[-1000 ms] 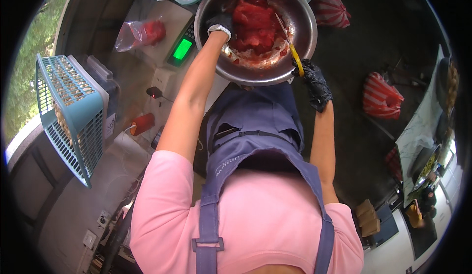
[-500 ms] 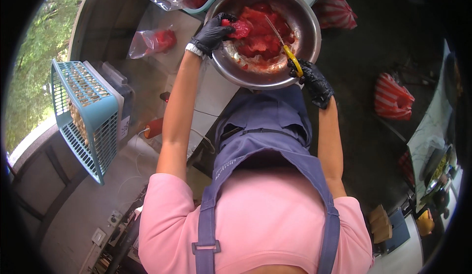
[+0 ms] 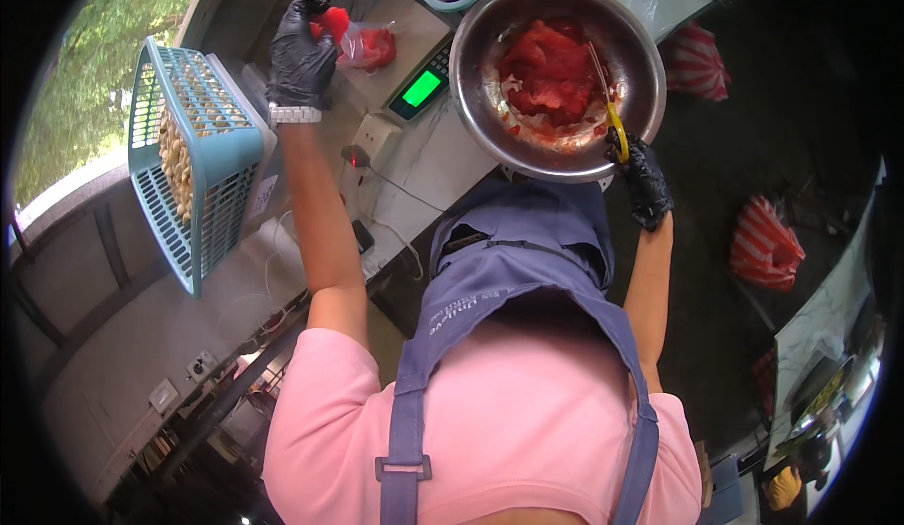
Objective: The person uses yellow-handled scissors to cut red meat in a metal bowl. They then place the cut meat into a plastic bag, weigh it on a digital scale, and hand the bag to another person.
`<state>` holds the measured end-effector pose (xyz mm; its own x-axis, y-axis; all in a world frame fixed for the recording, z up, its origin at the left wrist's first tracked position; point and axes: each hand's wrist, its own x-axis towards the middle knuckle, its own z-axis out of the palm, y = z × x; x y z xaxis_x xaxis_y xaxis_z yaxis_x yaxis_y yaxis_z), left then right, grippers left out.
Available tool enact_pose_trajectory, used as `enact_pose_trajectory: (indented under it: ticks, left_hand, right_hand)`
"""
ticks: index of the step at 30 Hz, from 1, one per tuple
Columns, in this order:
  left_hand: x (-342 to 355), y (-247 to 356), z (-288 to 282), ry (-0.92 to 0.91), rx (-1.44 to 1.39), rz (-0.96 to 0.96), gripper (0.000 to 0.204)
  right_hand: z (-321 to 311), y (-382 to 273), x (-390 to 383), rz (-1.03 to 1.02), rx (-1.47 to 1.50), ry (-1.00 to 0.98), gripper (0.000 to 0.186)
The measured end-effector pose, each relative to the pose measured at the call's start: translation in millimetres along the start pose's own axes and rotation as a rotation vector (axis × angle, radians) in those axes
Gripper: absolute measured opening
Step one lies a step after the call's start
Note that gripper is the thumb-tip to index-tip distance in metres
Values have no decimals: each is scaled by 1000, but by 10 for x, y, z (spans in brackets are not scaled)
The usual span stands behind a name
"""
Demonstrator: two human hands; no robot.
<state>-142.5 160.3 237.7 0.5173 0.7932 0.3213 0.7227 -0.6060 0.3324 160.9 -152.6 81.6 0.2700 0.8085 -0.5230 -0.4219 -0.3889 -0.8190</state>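
My left hand [image 3: 303,52], in a black glove, grips a piece of red meat [image 3: 330,23] beside a clear bag of red meat [image 3: 375,48] on the scale [image 3: 405,26], whose display glows green. My right hand [image 3: 643,181], also black-gloved, holds yellow-handled scissors [image 3: 617,132], blades reaching into a steel bowl [image 3: 473,49]. Inside the bowl lies a mound of wet red meat [image 3: 548,70], with pale smears and red bits around it.
A blue basket of pale nuts or beans [image 3: 186,259] stands left by the window. A tray [image 3: 452,2] with red bags is behind; a power socket [image 3: 377,135] and cables lie on the counter [image 3: 428,191]. Striped bags [image 3: 765,242] sit at right, near another table [image 3: 805,327].
My left hand came out of the bowl with red meat and moved left toward the bag on the scale. The view shifted; my right hand still holds the scissors at the bowl.
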Motion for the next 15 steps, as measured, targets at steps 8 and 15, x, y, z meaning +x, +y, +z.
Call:
enact_pose_trajectory:
  ticks: [8, 15]
  left_hand:
    - [-116, -552, 140, 47, 209, -125, 26]
    - [-96, -729, 332, 52, 219, -86, 26]
  right_hand:
    - [59, -68, 41, 36, -21, -13, 28]
    - [94, -79, 53, 46, -60, -13, 29]
